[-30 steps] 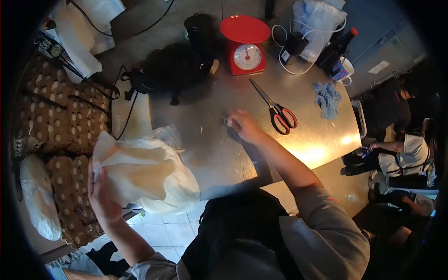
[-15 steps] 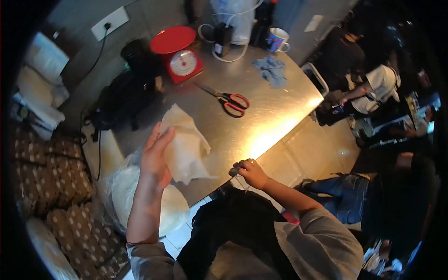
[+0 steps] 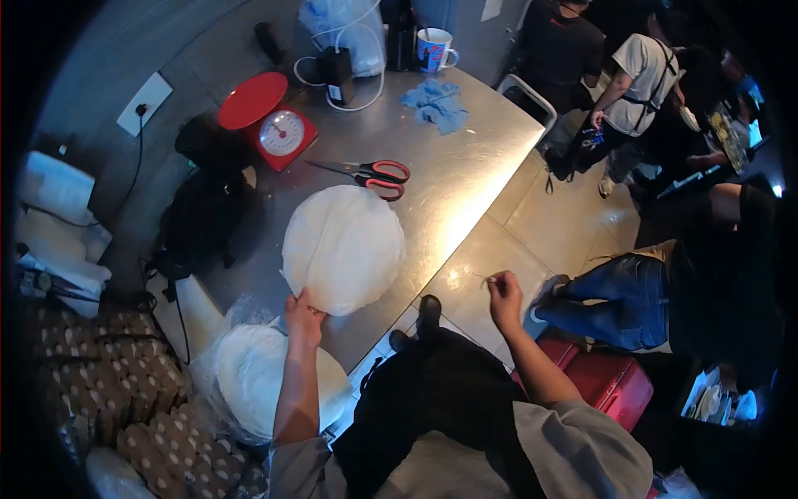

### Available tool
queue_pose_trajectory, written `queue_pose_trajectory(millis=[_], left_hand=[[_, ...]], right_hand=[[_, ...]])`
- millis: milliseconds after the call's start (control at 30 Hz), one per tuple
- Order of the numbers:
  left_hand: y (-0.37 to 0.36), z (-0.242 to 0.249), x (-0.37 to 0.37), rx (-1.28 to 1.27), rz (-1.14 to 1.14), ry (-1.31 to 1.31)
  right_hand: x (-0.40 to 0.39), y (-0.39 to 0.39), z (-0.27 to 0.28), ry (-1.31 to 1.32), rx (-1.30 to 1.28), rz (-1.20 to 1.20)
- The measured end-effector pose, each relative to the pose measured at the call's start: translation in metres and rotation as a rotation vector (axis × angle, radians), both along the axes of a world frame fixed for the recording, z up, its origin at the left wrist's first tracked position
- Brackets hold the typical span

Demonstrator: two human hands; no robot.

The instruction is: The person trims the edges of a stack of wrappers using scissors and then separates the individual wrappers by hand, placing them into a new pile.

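A thin, round white sheet [image 3: 345, 249], looking like a flatbread, is spread over the steel table with a crease running down it. My left hand [image 3: 304, 318] pinches its near edge between thumb and fingers. Below that hand, a stack of similar round white sheets [image 3: 258, 378] sits in clear plastic. My right hand [image 3: 504, 301] is held out over the floor, right of the table edge, its fingertips pinched together. A thin wisp seems to stick out of them, too small to name. Scissors [image 3: 370, 175] with red and black handles lie just beyond the sheet.
On the steel table [image 3: 474, 166] stand a red kitchen scale [image 3: 283, 137], a patterned mug [image 3: 433, 51] and a crumpled blue cloth [image 3: 436, 104]. Brown egg trays [image 3: 108, 366] are stacked at left. Several people stand at right, one in jeans [image 3: 611, 299] close by; a red case [image 3: 598, 378] is beside me.
The white sheet went from loosely folded and lifted to spread out round. My left hand moved from an open palm under it to pinching its edge. My right hand moved right, away from the table.
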State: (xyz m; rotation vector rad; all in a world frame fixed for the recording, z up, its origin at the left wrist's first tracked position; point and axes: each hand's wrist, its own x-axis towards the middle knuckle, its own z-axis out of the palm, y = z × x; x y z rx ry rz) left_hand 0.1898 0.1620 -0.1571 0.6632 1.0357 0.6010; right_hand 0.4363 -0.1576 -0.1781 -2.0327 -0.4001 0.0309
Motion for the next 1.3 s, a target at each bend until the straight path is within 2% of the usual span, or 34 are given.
queue_pose_trajectory(millis=[133, 233, 333, 433, 500, 567, 633, 667, 767, 800, 833, 867, 900, 933, 967, 1000, 1033, 1067, 1133, 1167, 1200, 1233, 1267, 1300], left_hand=[[-0.016, 0.013, 0.002, 0.183, 0.056, 0.195], [-0.021, 0.027, 0.000, 0.196, -0.046, 0.165], [-0.022, 0.045, -0.007, 0.194, -0.260, 0.267], [0.015, 0.036, 0.001, 0.237, -0.317, 0.489], [0.045, 0.024, 0.014, 0.296, -0.130, 0.491], [0.088, 0.007, 0.029, 0.344, -0.177, 0.595], [0.107, 0.001, 0.053, 0.618, -0.202, 0.767], [0.113, -0.001, 0.063, 0.760, -0.220, 0.846], [0.120, -0.004, 0.081, 0.813, -0.308, 0.699], [0.137, -0.030, 0.073, 0.937, -0.331, 0.626], [0.132, -0.018, 0.071, 0.949, -0.388, 0.476], [0.125, 0.004, 0.077, 0.919, -0.367, 0.637], [0.146, -0.019, 0.068, 0.959, -0.319, 0.620], [0.174, -0.049, 0.052, 0.843, -0.265, 0.456], [0.164, -0.020, 0.052, 0.878, -0.294, 0.508], [0.221, -0.081, 0.026, 1.099, -0.186, 0.582], [0.222, -0.083, 0.015, 1.002, -0.238, 0.476], [0.215, -0.070, 0.021, 1.076, -0.232, 0.667], [0.154, -0.019, 0.018, 1.181, -0.150, 1.113], [0.138, -0.003, 0.026, 1.291, -0.150, 1.203], [0.123, 0.007, 0.030, 1.515, -0.165, 1.161], [0.111, 0.025, 0.039, 1.476, -0.260, 1.126], [0.103, 0.021, 0.037, 1.619, -0.343, 1.074], [0.090, 0.018, 0.043, 1.540, -0.358, 1.045]], right_hand=[[0.006, -0.017, 0.003, 0.043, -0.022, -0.011], [0.016, -0.021, 0.006, 0.042, -0.034, -0.010], [0.029, -0.021, 0.008, 0.069, -0.016, 0.013], [0.046, -0.026, 0.006, 0.111, 0.036, 0.033], [0.058, -0.033, 0.016, 0.132, 0.029, 0.041], [0.070, -0.040, 0.030, 0.140, 0.001, 0.063], [0.083, -0.051, 0.030, 0.126, 0.050, 0.080], [0.092, -0.058, 0.025, 0.106, -0.003, 0.074], [0.108, -0.075, 0.009, 0.052, 0.024, 0.039], [0.107, -0.079, 0.011, 0.007, -0.023, 0.036], [0.108, -0.085, -0.009, -0.011, 0.030, 0.010], [0.104, -0.084, 0.000, 0.098, -0.003, 0.001], [0.100, -0.078, 0.009, 0.017, -0.045, -0.016], [0.103, -0.077, -0.002, -0.045, -0.018, -0.016], [0.102, -0.073, 0.000, -0.092, 0.040, -0.041], [0.098, -0.065, 0.009, -0.074, 0.001, -0.066], [0.097, -0.062, 0.023, -0.053, -0.030, -0.065], [0.093, -0.059, 0.034, -0.029, -0.021, -0.092], [0.088, -0.046, 0.035, 0.002, 0.028, -0.095], [0.087, -0.037, 0.030, -0.001, 0.024, -0.099], [0.086, -0.025, 0.023, 0.003, 0.026, -0.088], [0.082, -0.007, 0.021, 0.014, 0.031, -0.071], [0.079, 0.003, 0.020, 0.044, 0.052, -0.059], [0.076, 0.016, 0.025, 0.070, 0.059, -0.064]])
